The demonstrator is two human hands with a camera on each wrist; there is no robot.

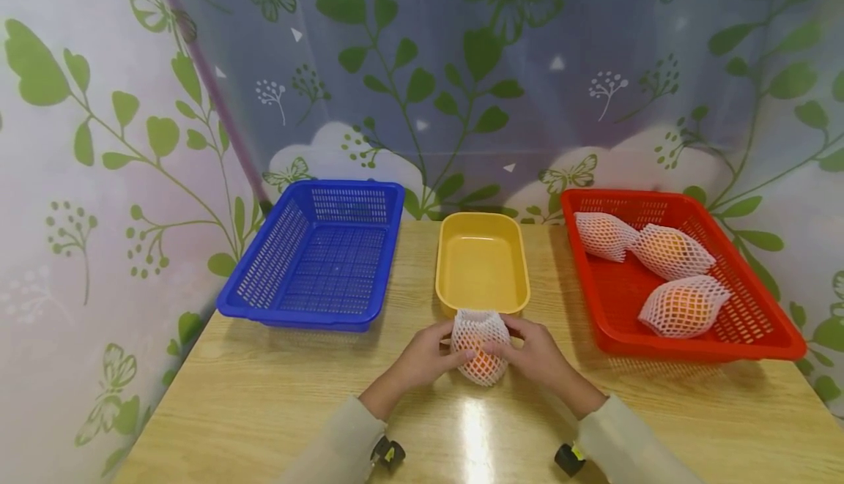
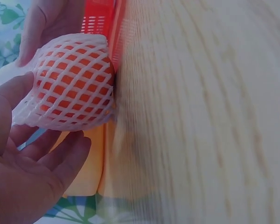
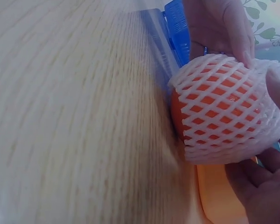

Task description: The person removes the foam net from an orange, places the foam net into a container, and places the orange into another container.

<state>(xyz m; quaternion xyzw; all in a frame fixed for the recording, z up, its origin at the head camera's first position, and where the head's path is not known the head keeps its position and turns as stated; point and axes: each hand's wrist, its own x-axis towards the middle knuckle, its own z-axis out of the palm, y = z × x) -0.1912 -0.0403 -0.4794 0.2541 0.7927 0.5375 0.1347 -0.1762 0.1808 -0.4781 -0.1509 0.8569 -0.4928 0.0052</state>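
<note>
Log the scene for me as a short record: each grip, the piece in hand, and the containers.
left grip: holds the netted fruit from its left
right grip: holds it from its right
piece: orange, seen through white mesh
position: at the yellow tub's near end
blue basket: left of tub
red basket: right of tub, with three netted fruits inside

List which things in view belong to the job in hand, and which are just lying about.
Likely in the job: netted fruit, held by left hand and right hand; red basket with three netted fruits; blue basket; yellow tub.

Seemingly just surroundings: patterned backdrop; wooden table.
</note>
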